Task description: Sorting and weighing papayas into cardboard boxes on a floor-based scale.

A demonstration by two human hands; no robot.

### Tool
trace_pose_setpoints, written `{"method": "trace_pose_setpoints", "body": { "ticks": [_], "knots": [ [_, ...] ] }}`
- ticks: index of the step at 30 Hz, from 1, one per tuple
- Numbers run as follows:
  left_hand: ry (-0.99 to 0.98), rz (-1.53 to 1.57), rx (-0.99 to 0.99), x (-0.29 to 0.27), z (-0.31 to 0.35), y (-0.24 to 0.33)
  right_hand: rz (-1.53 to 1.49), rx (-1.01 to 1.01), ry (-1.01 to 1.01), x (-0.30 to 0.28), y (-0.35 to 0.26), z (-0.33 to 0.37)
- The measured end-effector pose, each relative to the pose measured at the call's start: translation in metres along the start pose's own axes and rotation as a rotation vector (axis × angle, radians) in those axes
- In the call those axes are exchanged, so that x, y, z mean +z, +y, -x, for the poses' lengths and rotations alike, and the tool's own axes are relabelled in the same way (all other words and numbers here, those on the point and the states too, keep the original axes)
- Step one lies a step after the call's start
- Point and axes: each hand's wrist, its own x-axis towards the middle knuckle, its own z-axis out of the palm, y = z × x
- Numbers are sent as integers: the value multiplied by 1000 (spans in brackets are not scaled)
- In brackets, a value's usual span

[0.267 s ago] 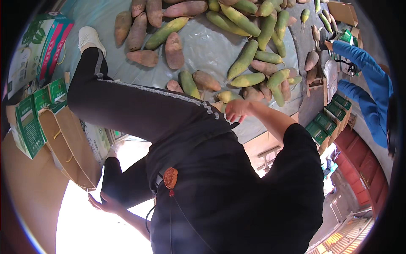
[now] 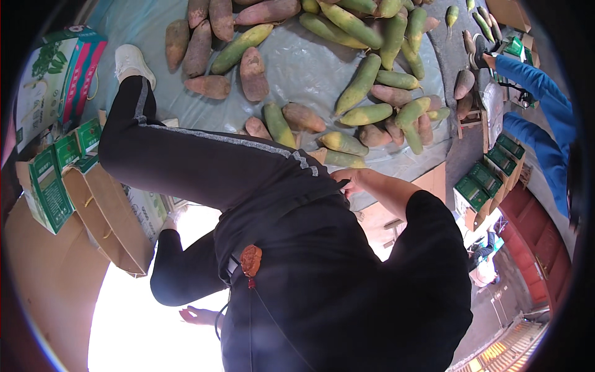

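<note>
My right hand (image 2: 351, 178) is at the edge of my black clothing beside my hip. Its fingers are curled against a fold of black cloth (image 2: 336, 176), and the fingertips are partly hidden. My left hand (image 2: 199, 315) hangs low on the other side, near my bent knee, with fingers stretched out and nothing in them. Just beyond my right hand lie green radishes (image 2: 344, 143) on a plastic sheet (image 2: 297, 68), with reddish-brown radishes (image 2: 304, 116) among them.
Green-and-white cartons (image 2: 56, 80) and a brown paper bag (image 2: 102, 211) stand at the left. To the right are boxes with green packs (image 2: 477, 186) and a small wooden stool (image 2: 471, 121). Another person's blue sleeve (image 2: 539, 87) shows at far right.
My right hand has come down and in from the radishes to the black cloth. My left hand has moved right and lower, away from the paper bag.
</note>
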Motion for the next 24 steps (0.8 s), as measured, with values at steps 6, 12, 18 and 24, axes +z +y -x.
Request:
{"method": "trace_pose_setpoints", "body": {
  "ticks": [6,12,18,24],
  "knots": [
    [-55,59,-47,10,14,2,-138,58,-151,-21,30,-31],
    [-33,135,-179,9,42,-19,47,217,-241,-31,10,-34],
    [-73,218,-283,23,65,-38,158,221,-224,-34,4,-32],
    [-273,340,-299,71,72,-34,118,-68,-245,-77,71,-31]
  ]
}}
